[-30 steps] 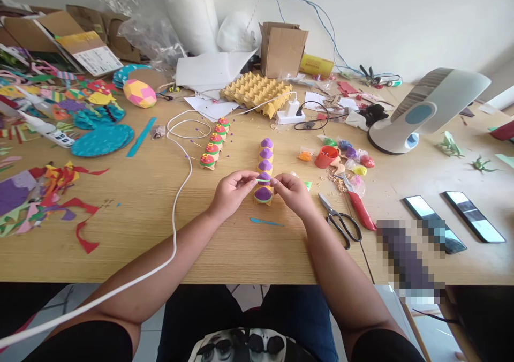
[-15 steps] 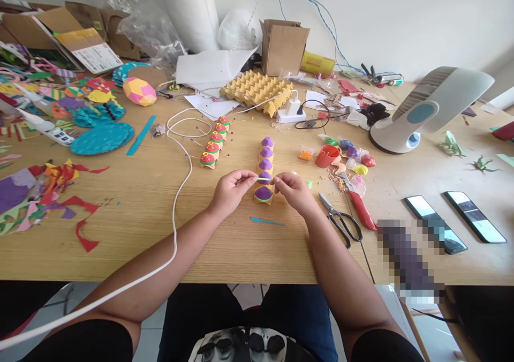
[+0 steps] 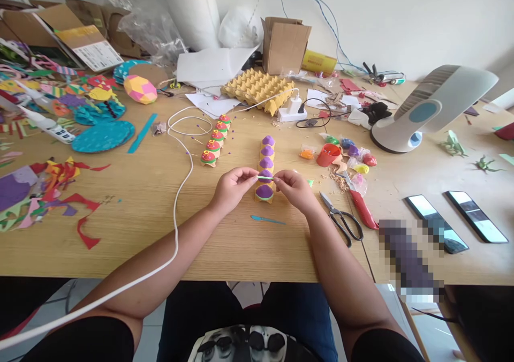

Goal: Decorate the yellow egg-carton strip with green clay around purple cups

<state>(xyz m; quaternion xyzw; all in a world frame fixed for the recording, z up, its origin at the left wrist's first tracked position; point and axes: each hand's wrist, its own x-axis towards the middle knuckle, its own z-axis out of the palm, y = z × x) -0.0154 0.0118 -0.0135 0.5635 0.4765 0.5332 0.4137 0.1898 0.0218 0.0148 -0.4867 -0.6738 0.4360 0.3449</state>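
Observation:
A thin light-green strip [image 3: 265, 177], perhaps modelling clay, is stretched level between my two hands. My left hand [image 3: 235, 189] pinches its left end and my right hand [image 3: 295, 190] its right end. Directly behind and below the strip stands a row of egg-carton cups topped with purple domes [image 3: 264, 192]; the nearest dome has a green band along its lower edge. Whether the strip touches the row I cannot tell. On the table in front of my hands lies a small blue plastic knife [image 3: 267, 220].
Left of the row stands a decorated red-and-green egg-carton strip [image 3: 213, 145] with pins around it. Scissors [image 3: 341, 218], a red-handled cutter [image 3: 363, 209], a red cup [image 3: 328, 154] and bagged clay [image 3: 361, 167] lie to the right. A white cable [image 3: 175, 217] crosses over my left forearm.
Both hands keep their pinch on the green strip, with hardly any movement. The whole view has shifted very slightly.

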